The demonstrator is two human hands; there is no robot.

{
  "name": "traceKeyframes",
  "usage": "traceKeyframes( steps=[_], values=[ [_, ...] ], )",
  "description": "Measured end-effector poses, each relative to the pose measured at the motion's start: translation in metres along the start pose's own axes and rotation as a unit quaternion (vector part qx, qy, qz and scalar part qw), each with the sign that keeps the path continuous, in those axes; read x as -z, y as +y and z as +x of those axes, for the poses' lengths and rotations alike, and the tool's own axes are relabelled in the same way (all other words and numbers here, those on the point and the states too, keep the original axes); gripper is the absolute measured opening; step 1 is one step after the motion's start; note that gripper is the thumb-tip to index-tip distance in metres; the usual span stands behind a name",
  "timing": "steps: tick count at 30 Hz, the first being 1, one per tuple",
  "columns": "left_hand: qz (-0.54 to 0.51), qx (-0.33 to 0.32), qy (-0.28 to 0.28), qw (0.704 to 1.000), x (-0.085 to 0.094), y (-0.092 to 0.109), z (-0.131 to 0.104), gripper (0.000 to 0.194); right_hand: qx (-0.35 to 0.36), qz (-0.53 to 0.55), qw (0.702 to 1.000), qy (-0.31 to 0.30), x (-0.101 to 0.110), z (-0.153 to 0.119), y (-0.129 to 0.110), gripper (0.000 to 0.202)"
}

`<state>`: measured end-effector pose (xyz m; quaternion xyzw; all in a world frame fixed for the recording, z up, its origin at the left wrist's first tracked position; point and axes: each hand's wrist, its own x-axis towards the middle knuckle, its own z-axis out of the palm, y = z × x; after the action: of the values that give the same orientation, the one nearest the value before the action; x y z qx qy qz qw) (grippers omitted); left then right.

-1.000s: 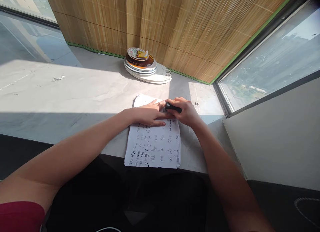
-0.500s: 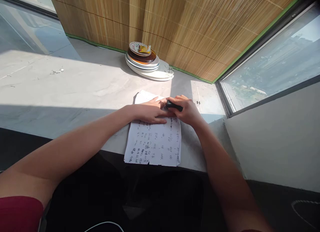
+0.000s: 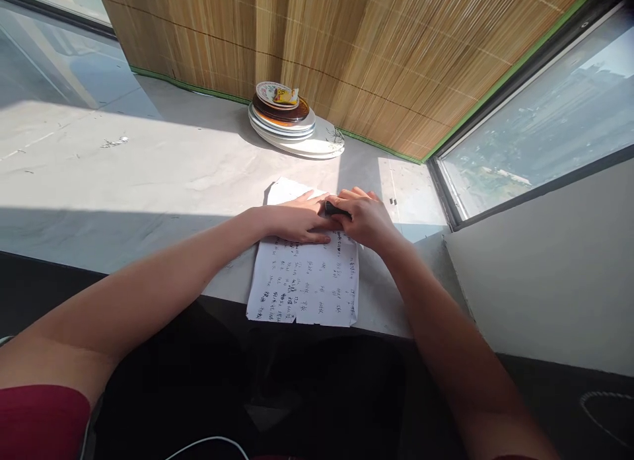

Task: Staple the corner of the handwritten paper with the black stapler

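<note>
A white sheet of paper (image 3: 307, 295), covered with handwritten columns, lies at the near edge of the counter; whether several sheets are stacked is unclear. My left hand (image 3: 297, 221) rests flat on its upper part, fingers spread toward the right. Close by that hand's fingertips, my right hand (image 3: 369, 219) is wrapped around a small black stapler-like tool (image 3: 337, 210). Only the tool's rounded dark end shows; the rest of it sits under my right fingers, so its exact kind is hard to make out. The hands touch or nearly touch over the paper.
Stacked plates (image 3: 321, 143) stand at the back, a yellow packet (image 3: 286, 96) on top. Behind them hangs a bamboo blind (image 3: 347, 63). Small silvery bits (image 3: 116, 142) lie left on the counter (image 3: 188, 169), small dark bits (image 3: 393, 201) at right. A window (image 3: 535, 136) borders the right side.
My right hand has shifted slightly left and closed further over the black tool, so less of it shows. My left hand stays almost where it was on the paper.
</note>
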<state>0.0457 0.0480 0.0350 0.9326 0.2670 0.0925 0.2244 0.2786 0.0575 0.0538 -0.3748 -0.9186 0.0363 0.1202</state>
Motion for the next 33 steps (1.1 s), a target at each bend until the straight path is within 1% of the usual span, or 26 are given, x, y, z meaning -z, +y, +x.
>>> traceKeyframes(
  steps=[3, 6, 8, 10, 14, 15, 16, 17, 19, 20, 22, 24, 25, 26, 28, 30, 31, 33],
  values=[
    [0.005, 0.009, -0.006, 1.000, 0.001, 0.000, -0.001, 0.047, 0.009, -0.010, 1.000, 0.002, -0.001, 0.000, -0.002, 0.026],
    [0.021, 0.014, -0.011, 1.000, 0.005, 0.002, -0.002, 0.053, -0.002, 0.044, 0.998, 0.033, -0.001, -0.003, 0.006, 0.028],
    [0.026, 0.022, -0.008, 0.999, 0.007, 0.003, -0.004, 0.057, -0.018, 0.097, 0.993, 0.064, 0.002, -0.007, 0.018, 0.029],
    [0.019, 0.045, -0.015, 0.999, 0.009, 0.005, -0.005, 0.062, -0.035, 0.131, 0.987, 0.089, 0.004, -0.011, 0.033, 0.030],
    [-0.028, 0.082, -0.075, 0.993, 0.010, 0.005, -0.007, 0.066, -0.086, 0.136, 0.979, 0.128, 0.008, -0.018, 0.064, 0.032],
    [-0.028, 0.083, -0.072, 0.994, 0.011, 0.003, -0.007, 0.067, -0.099, 0.134, 0.977, 0.136, 0.009, -0.019, 0.070, 0.032],
    [-0.018, 0.082, -0.054, 0.995, 0.011, 0.000, -0.007, 0.068, -0.111, 0.132, 0.974, 0.145, 0.010, -0.021, 0.075, 0.033],
    [-0.001, 0.079, -0.023, 0.997, 0.012, -0.004, -0.007, 0.066, -0.121, 0.133, 0.972, 0.150, 0.010, -0.022, 0.079, 0.033],
    [0.033, 0.069, 0.037, 0.996, 0.014, -0.014, -0.006, 0.054, -0.133, 0.143, 0.970, 0.147, 0.011, -0.024, 0.085, 0.038],
    [0.043, 0.063, 0.053, 0.996, 0.016, -0.020, -0.006, 0.048, -0.138, 0.147, 0.970, 0.136, 0.011, -0.026, 0.087, 0.040],
    [0.052, 0.058, 0.056, 0.995, 0.017, -0.030, -0.007, 0.041, -0.154, 0.140, 0.973, 0.098, 0.011, -0.028, 0.091, 0.038],
    [0.062, 0.059, 0.058, 0.995, 0.017, -0.036, -0.009, 0.040, -0.189, 0.105, 0.973, 0.079, 0.010, -0.028, 0.094, 0.026],
    [0.066, 0.060, 0.064, 0.994, 0.016, -0.037, -0.009, 0.040, -0.211, 0.082, 0.970, 0.091, 0.010, -0.028, 0.094, 0.021],
    [0.068, 0.062, 0.070, 0.993, 0.016, -0.038, -0.010, 0.041, -0.235, 0.063, 0.963, 0.117, 0.010, -0.027, 0.093, 0.018],
    [0.060, 0.068, 0.077, 0.993, 0.014, -0.037, -0.011, 0.041, -0.275, 0.042, 0.940, 0.197, 0.010, -0.024, 0.088, 0.019],
    [0.033, 0.077, 0.082, 0.993, 0.014, -0.036, -0.011, 0.040, -0.288, 0.049, 0.918, 0.269, 0.012, -0.020, 0.079, 0.020],
    [0.013, 0.085, 0.088, 0.992, 0.013, -0.035, -0.011, 0.040, -0.286, 0.059, 0.911, 0.291, 0.012, -0.018, 0.073, 0.020],
    [-0.032, 0.107, 0.109, 0.988, 0.014, -0.034, -0.012, 0.045, -0.281, 0.081, 0.907, 0.302, 0.012, -0.015, 0.060, 0.020]
  ],
)
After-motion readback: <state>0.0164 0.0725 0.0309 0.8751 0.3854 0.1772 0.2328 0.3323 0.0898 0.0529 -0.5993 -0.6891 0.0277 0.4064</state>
